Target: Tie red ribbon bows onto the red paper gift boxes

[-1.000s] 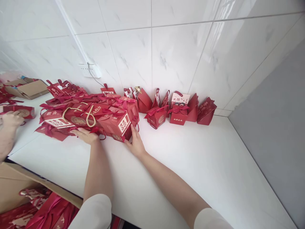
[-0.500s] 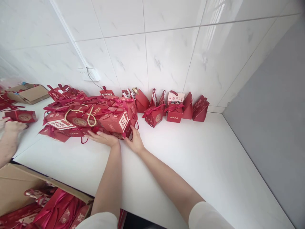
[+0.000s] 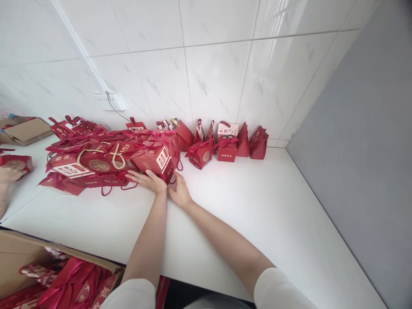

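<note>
Red gift boxes (image 3: 103, 165) with ribbons and gold cord handles are stacked in a long block on the white table. Flat against the front of this block, near its right end, lies my left hand (image 3: 150, 182), fingers stretched to the left. My right hand (image 3: 180, 194) rests at the block's lower right corner, its fingertips by a bottom box and its ribbon loop; the fingers are apart. An upper box (image 3: 151, 159) with a white double-happiness label sits just above both hands. The hands' wrists are close together.
Several small red boxes (image 3: 227, 149) stand along the tiled wall. An open carton (image 3: 24, 251) of red boxes is at lower left. At the left edge, another person's hand (image 3: 9, 174) touches a red box (image 3: 19, 163). A grey panel (image 3: 350, 141) borders the right.
The view has shifted, so the scene sits further left. My left hand has slid right along the stack, closer to my right hand. The other person's hand remains on a box.
</note>
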Motion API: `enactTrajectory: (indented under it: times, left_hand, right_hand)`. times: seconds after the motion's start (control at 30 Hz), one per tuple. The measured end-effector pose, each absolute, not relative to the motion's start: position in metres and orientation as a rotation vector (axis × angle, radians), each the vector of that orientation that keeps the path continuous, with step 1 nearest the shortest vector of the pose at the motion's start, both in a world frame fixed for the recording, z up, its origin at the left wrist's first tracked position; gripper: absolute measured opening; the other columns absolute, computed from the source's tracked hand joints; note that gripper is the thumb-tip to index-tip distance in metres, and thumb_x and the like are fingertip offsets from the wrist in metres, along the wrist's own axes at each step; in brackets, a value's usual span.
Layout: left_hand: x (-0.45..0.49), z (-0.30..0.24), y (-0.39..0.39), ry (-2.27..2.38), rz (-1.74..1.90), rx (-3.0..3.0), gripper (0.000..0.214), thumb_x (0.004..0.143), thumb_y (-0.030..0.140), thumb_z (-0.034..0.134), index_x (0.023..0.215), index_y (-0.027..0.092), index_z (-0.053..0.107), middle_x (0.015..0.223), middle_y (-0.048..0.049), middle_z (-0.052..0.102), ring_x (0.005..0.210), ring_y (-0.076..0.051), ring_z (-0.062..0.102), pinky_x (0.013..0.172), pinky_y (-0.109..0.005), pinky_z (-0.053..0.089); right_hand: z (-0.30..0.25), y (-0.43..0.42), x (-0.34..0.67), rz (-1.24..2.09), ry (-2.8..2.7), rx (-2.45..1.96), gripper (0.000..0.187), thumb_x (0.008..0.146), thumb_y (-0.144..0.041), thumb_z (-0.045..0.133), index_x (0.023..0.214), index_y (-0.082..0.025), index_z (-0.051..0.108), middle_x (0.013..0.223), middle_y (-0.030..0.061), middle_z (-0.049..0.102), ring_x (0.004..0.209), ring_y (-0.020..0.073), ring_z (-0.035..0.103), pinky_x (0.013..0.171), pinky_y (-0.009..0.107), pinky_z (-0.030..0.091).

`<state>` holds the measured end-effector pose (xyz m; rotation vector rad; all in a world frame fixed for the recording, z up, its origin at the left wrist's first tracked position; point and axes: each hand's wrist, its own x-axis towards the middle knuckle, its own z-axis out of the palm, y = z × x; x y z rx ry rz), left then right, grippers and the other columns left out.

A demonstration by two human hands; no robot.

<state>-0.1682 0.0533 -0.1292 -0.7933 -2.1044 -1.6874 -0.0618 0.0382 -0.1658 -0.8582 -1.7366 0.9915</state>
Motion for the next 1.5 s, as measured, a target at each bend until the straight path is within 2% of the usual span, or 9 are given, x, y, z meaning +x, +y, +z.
enactTrajectory:
  times: [0.23, 0.37, 0.57, 0.7, 0.87, 1.13, 1.23, 1.4, 1.5]
  left_hand:
    - [-0.137, -0.128, 0.038, -1.782, -1.445, -1.351, 0.087, 0.084, 0.057, 0.051, 0.152, 0.010, 0.024, 0.163, -0.0200, 0.000, 0.151, -0.036, -0.012, 0.119, -0.062, -0.007]
    - [-0.091, -0.137, 0.045, -1.617, -1.228, -1.988, 0.062, 0.087, 0.042, 0.055, 0.142, 0.015, 0.045, 0.160, -0.0183, 0.022, 0.152, -0.036, 0.008, 0.121, -0.060, 0.004]
    - [-0.044, -0.138, 0.052, -1.396, -0.781, -2.501, 0.050, 0.098, 0.032, 0.040, 0.146, 0.019, 0.040, 0.162, -0.0124, 0.024, 0.150, -0.026, 0.021, 0.121, -0.051, 0.023]
    - [-0.044, -0.138, 0.050, -1.441, -0.771, -2.481, 0.048, 0.098, 0.032, 0.041, 0.143, 0.017, 0.044, 0.162, -0.0126, 0.024, 0.149, -0.026, 0.024, 0.119, -0.049, 0.029]
    - [-0.045, -0.140, 0.049, -1.464, -0.813, -2.488, 0.048, 0.096, 0.032, 0.043, 0.142, 0.019, 0.045, 0.160, -0.0130, 0.026, 0.146, -0.028, 0.032, 0.115, -0.049, 0.036]
    - [-0.053, -0.142, 0.054, -1.556, -0.999, -2.461, 0.047, 0.096, 0.033, 0.044, 0.141, 0.020, 0.045, 0.156, -0.0146, 0.033, 0.141, -0.029, 0.038, 0.114, -0.052, 0.035]
    - [-0.057, -0.139, 0.056, -1.591, -1.282, -2.404, 0.043, 0.096, 0.034, 0.045, 0.137, 0.020, 0.048, 0.148, -0.0145, 0.044, 0.136, -0.027, 0.044, 0.114, -0.049, 0.036]
    - [-0.064, -0.137, 0.060, -1.774, -1.705, -2.334, 0.032, 0.096, 0.039, 0.044, 0.113, 0.020, 0.063, 0.119, -0.0103, 0.064, 0.116, -0.023, 0.058, 0.103, -0.041, 0.045]
    - [-0.065, -0.139, 0.062, -1.871, -1.770, -2.323, 0.034, 0.097, 0.043, 0.042, 0.108, 0.020, 0.064, 0.108, -0.0091, 0.067, 0.103, -0.021, 0.064, 0.092, -0.037, 0.051]
  right_hand:
    - [-0.155, 0.060, 0.016, 0.807, -1.847, -0.894, 0.041, 0.085, -0.024, 0.054, 0.125, -0.020, 0.057, 0.140, 0.0105, 0.052, 0.133, 0.0217, 0.047, 0.115, 0.039, 0.036]
    - [-0.140, 0.108, 0.079, 0.600, -1.783, -1.038, 0.041, 0.087, -0.018, 0.047, 0.128, -0.017, 0.054, 0.146, 0.0129, 0.044, 0.140, 0.0234, 0.035, 0.119, 0.045, 0.024]
    - [-0.122, 0.173, 0.134, 0.338, -1.716, -1.494, 0.051, 0.090, -0.022, 0.048, 0.141, -0.020, 0.045, 0.159, 0.0150, 0.023, 0.146, 0.0310, 0.023, 0.114, 0.051, 0.025]
    - [-0.122, 0.188, 0.136, 0.358, -1.663, -1.633, 0.067, 0.088, -0.042, 0.057, 0.147, -0.020, 0.036, 0.154, 0.0217, 0.030, 0.136, 0.0385, 0.037, 0.104, 0.055, 0.036]
    - [-0.104, 0.192, 0.117, 0.288, -1.568, -1.776, 0.106, 0.077, -0.063, 0.062, 0.153, -0.008, 0.015, 0.148, 0.0280, 0.034, 0.134, 0.0422, 0.035, 0.104, 0.057, 0.034]
    - [-0.066, 0.179, 0.137, 0.505, -1.690, -1.932, 0.116, 0.067, -0.049, 0.074, 0.156, -0.007, 0.012, 0.144, 0.0313, 0.041, 0.132, 0.0458, 0.041, 0.104, 0.062, 0.033]
    - [-0.061, 0.152, 0.182, 0.673, -1.941, -1.770, 0.128, 0.052, -0.044, 0.086, 0.157, -0.018, 0.017, 0.144, 0.0216, 0.048, 0.129, 0.0366, 0.051, 0.103, 0.048, 0.042]
    - [-0.053, 0.100, 0.249, 0.674, -2.470, -1.355, 0.097, 0.070, -0.031, 0.076, 0.154, -0.028, 0.027, 0.157, 0.0097, 0.035, 0.145, 0.0291, 0.033, 0.108, 0.044, 0.041]
    - [-0.042, 0.077, 0.271, 0.509, -2.395, -1.514, 0.077, 0.083, -0.025, 0.063, 0.152, -0.032, 0.032, 0.153, 0.0073, 0.042, 0.138, 0.0269, 0.046, 0.102, 0.043, 0.046]
